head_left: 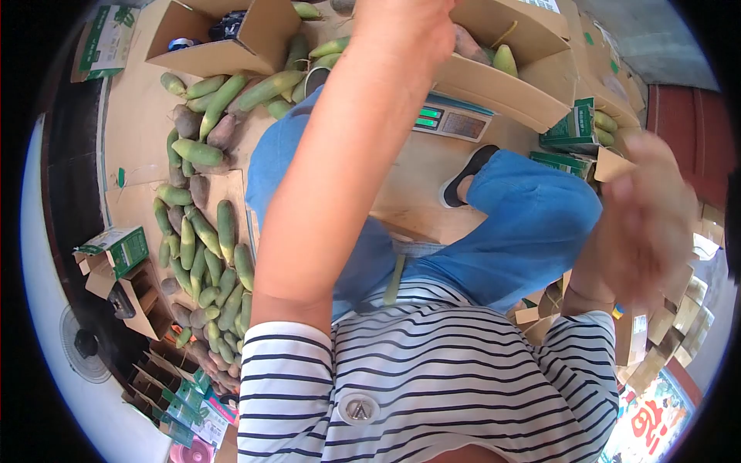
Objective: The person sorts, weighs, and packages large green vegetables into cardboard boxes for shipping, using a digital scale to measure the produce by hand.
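Observation:
My left arm reaches up across the view; my left hand (pixel 432 23) is at the top edge beside an open cardboard box (pixel 502 89), its fingers out of frame. Inside this box lie a green radish (pixel 505 60) and a reddish one (pixel 469 46). Under the box's near side is a scale (pixel 451 121) with green lit digits. At the right, my right hand (pixel 648 220) is raised and smeared by motion; whether it holds anything is not visible.
Many green and reddish radishes (pixel 198 152) lie on cardboard at the left. Another open box (pixel 231 58) with dark items stands at the upper left. Green-and-white cartons (pixel 571 127) are at the right. A fan (pixel 85 343) stands at the far left.

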Available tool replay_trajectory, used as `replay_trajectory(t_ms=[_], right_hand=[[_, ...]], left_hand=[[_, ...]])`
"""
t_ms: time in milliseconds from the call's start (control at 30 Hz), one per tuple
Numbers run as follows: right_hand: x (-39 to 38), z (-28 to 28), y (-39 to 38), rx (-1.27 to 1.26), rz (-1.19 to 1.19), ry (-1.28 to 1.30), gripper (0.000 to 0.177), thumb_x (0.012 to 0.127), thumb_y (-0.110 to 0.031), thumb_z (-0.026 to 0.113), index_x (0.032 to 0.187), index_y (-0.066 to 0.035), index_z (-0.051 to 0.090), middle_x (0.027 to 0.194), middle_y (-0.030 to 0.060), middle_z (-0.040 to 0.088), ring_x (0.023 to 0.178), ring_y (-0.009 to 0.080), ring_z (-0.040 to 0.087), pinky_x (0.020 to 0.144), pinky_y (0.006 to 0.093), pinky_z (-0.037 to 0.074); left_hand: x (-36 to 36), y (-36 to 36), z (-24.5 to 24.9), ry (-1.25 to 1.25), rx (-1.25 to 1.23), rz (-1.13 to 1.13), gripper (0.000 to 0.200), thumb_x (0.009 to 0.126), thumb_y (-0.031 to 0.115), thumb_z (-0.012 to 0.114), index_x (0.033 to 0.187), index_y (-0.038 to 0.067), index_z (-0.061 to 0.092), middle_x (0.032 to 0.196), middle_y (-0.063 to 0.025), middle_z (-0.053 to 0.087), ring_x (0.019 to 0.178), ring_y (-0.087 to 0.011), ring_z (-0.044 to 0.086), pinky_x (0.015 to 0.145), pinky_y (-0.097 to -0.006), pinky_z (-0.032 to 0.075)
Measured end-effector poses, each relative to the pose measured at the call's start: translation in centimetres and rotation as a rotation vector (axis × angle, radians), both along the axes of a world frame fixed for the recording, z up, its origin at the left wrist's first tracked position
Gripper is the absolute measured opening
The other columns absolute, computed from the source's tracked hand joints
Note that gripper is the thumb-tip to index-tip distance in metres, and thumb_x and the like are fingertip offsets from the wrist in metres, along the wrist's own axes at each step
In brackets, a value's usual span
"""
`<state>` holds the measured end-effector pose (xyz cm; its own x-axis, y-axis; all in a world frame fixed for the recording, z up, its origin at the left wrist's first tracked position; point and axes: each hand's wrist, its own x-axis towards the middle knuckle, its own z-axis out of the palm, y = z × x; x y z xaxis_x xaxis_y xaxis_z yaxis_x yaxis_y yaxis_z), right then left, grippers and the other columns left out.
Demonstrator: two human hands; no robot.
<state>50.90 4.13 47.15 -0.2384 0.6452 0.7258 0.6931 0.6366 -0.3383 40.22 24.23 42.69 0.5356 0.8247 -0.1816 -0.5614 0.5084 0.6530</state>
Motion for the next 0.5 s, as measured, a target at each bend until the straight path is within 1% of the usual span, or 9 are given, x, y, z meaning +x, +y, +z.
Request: replay_trajectory(t_ms=[33,67,167,267,367,500], right_hand=[[0.4,-1.0,1.3,-0.002,-0.034,0.032,0.037,0.091,-0.034,0.046,0.078,0.0,0.051,0.074,0.0159,0.058,0.063,0.0236,0.056,0.073,0.048,0.052],[0.7,-1.7,2.0,-0.023,-0.078,0.077,0.035,0.091,-0.03,0.046,0.076,0.0,0.052,0.072,0.0157,0.058,0.064,0.0236,0.056,0.073,0.0473,0.052],[2.4,-3.8,3.6,0.019,-0.11,0.048,0.03,0.088,-0.024,0.048,0.073,0.001,0.054,0.07,0.0154,0.058,0.065,0.0247,0.057,0.075,0.0476,0.052],[3.2,-4.9,4.1,-0.011,-0.12,0.035,0.025,0.085,-0.018,0.049,0.072,0.002,0.055,0.069,0.0152,0.058,0.066,0.0249,0.057,0.075,0.0462,0.052],[3.3,-5.4,4.5,-0.042,-0.151,-0.006,0.02,0.082,-0.014,0.052,0.071,0.003,0.055,0.069,0.0139,0.058,0.065,0.0245,0.057,0.073,0.0409,0.052],[3.4,-5.6,4.6,-0.057,-0.19,-0.127,0.015,0.079,-0.01,0.055,0.071,0.002,0.054,0.069,0.013,0.057,0.063,0.0247,0.056,0.065,0.0342,0.049]], left_hand=[[-0.2,-0.2,0.0,-0.027,0.037,0.007,0.03,0.091,0.021,0.052,0.11,-0.002,0.049,0.098,-0.0103,0.057,0.088,-0.0189,0.057,0.073,-0.0289,0.046],[-0.4,-0.6,-0.1,-0.053,0.073,0.013,0.03,0.091,0.021,0.052,0.109,-0.003,0.049,0.098,-0.0102,0.057,0.088,-0.0188,0.057,0.073,-0.0288,0.046],[-0.6,-0.9,-0.1,-0.075,0.103,0.03,0.029,0.091,0.021,0.052,0.108,-0.003,0.049,0.097,-0.01,0.057,0.087,-0.0184,0.057,0.072,-0.0285,0.046],[-0.7,-0.8,0.0,-0.07,0.096,0.032,0.028,0.092,0.021,0.051,0.107,-0.002,0.05,0.096,-0.0096,0.058,0.085,-0.0179,0.058,0.07,-0.0279,0.046],[-0.4,-0.5,0.1,-0.043,0.055,0.023,0.026,0.092,0.02,0.051,0.106,-0.002,0.05,0.094,-0.0089,0.058,0.083,-0.0173,0.058,0.069,-0.0272,0.046],[-0.4,-0.5,0.2,-0.018,0.04,0.015,0.026,0.092,0.02,0.051,0.105,-0.002,0.05,0.093,-0.0087,0.058,0.082,-0.0169,0.058,0.068,-0.0267,0.047]])
